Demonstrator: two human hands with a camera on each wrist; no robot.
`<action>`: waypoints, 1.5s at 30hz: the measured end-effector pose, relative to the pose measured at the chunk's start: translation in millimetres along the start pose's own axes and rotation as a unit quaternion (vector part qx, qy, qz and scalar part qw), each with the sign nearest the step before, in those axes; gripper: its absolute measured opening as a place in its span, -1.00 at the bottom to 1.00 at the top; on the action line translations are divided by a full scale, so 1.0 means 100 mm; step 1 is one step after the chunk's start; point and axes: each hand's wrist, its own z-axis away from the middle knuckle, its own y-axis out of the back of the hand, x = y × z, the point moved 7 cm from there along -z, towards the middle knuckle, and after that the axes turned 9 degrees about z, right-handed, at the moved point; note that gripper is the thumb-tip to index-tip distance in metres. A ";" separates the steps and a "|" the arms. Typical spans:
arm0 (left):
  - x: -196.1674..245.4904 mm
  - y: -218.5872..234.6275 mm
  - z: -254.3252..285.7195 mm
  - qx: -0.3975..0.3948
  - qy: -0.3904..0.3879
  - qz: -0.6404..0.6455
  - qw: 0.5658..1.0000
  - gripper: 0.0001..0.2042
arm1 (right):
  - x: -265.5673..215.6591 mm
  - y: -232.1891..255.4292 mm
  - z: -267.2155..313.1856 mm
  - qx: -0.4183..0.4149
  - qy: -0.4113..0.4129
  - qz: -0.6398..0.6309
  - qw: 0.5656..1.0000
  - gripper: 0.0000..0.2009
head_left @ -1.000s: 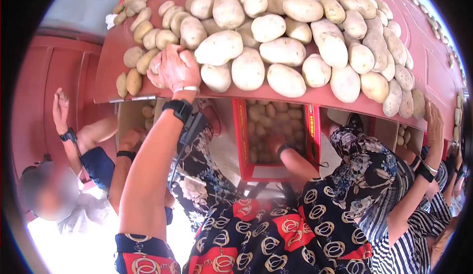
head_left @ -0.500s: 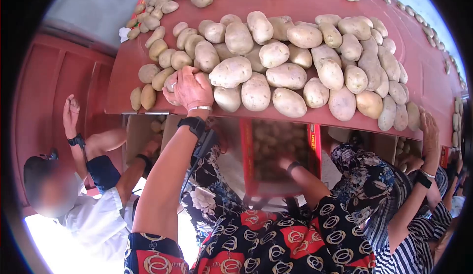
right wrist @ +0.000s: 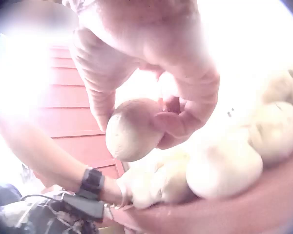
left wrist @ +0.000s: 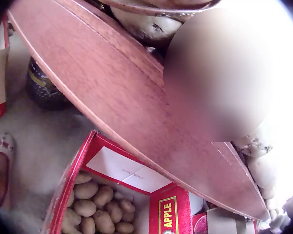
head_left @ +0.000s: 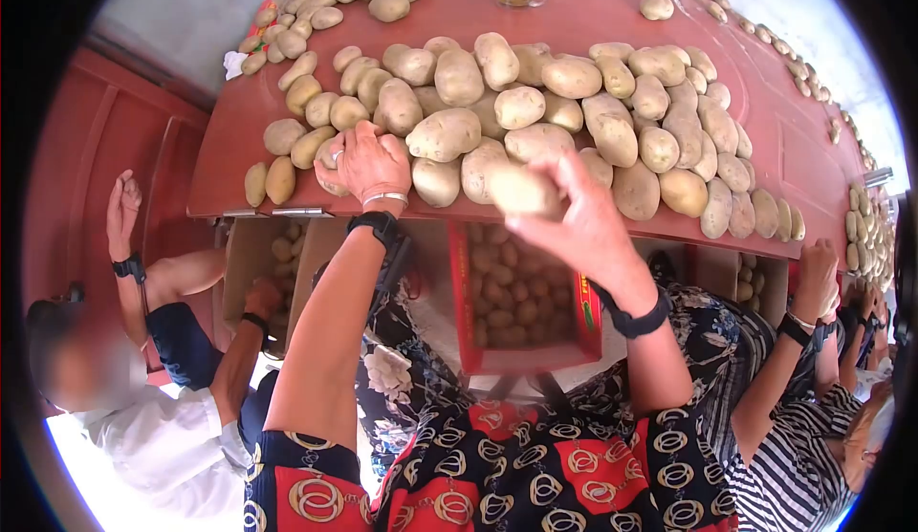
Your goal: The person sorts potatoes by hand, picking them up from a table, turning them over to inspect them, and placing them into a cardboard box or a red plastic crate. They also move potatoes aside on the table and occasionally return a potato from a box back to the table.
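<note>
Going left to right: the left hand (head_left: 368, 164) is cupped over a potato (head_left: 330, 164) at the table's (head_left: 225, 183) near edge, fingers curled over it, probably to stop that end of the pile (head_left: 459, 78) rolling off. The red box (head_left: 461, 312) of potatoes sits just below the edge, handy to reach into, I'd guess. The right hand (head_left: 593, 221) pinches another potato (head_left: 526, 193) between thumb and fingers near the front row, likely so the underside is free to set down. The head view gets the whole spread, but only the left wrist one gives you the "APPLE" print and a shoe (left wrist: 4, 146); its fingers are lost in blur there. Right wrist cam shows that pinch from much closer up.
</note>
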 end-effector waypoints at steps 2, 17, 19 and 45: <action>0.00 -0.01 -0.02 -0.001 0.002 -0.004 1.000 -0.86 | -0.10 0.13 -0.19 0.069 0.019 0.069 0.995 -0.54; -0.12 -0.12 0.00 -0.029 0.019 -0.042 0.999 -0.78 | 0.19 0.08 -0.09 0.063 0.046 0.003 0.997 -0.78; -0.14 -0.16 -0.04 -0.051 0.030 -0.046 0.997 -0.77 | 0.41 -0.31 0.13 -0.249 -0.041 -0.076 0.965 -0.84; -0.20 -0.17 -0.05 -0.024 0.015 0.010 1.000 -0.80 | 3.25 -1.52 0.58 -0.219 -0.234 0.161 0.934 -0.65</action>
